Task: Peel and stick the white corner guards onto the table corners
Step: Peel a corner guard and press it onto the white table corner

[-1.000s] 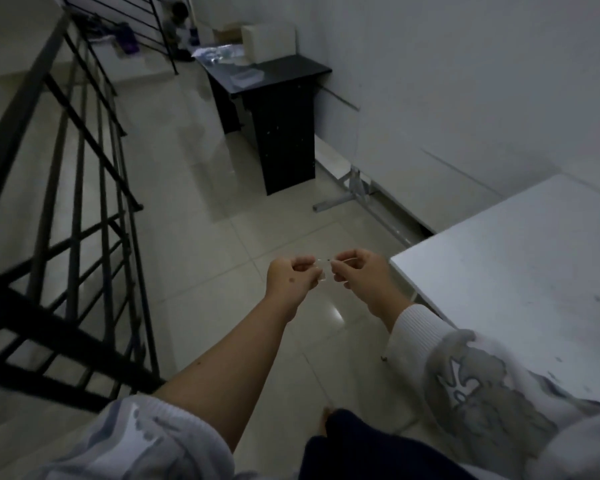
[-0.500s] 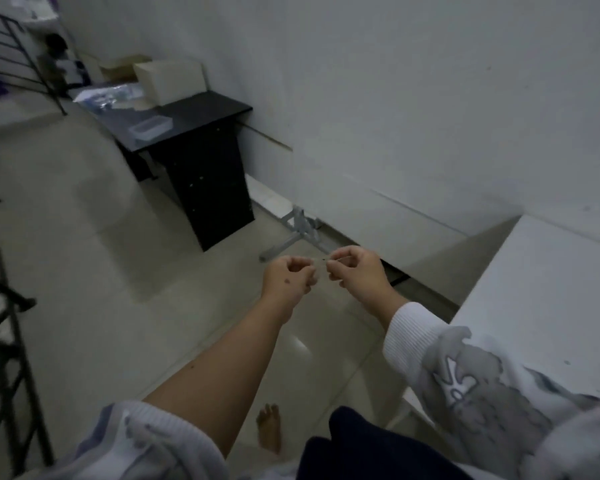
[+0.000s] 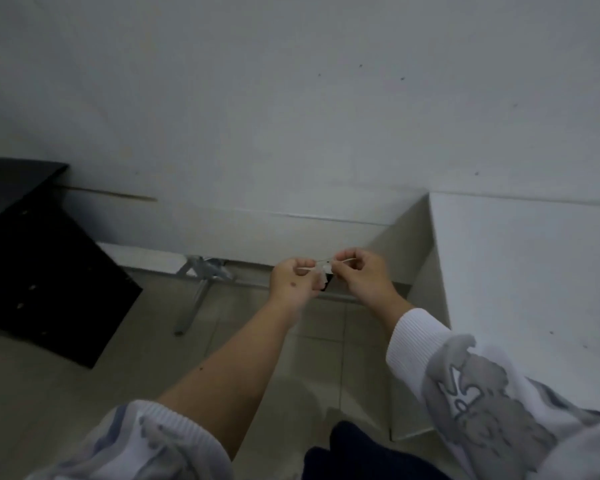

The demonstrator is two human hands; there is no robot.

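A small white corner guard (image 3: 323,269) hangs in the air between my two hands, in front of the wall. My left hand (image 3: 291,284) pinches its left side with curled fingers. My right hand (image 3: 364,273) pinches its right side, thumb and forefinger closed on a thin edge. The guard is mostly hidden by my fingers. The white table (image 3: 527,271) stands to the right of my hands, its far left corner against the wall.
A black cabinet (image 3: 45,271) stands at the left by the wall. A metal leg frame (image 3: 201,282) lies on the tiled floor below the wall. My dark trouser leg (image 3: 354,452) shows at the bottom.
My view has swung right: the railing and far desk left the frame, and the wall and white table now fill it. My hands keep pinching the guard, held at the same spacing.
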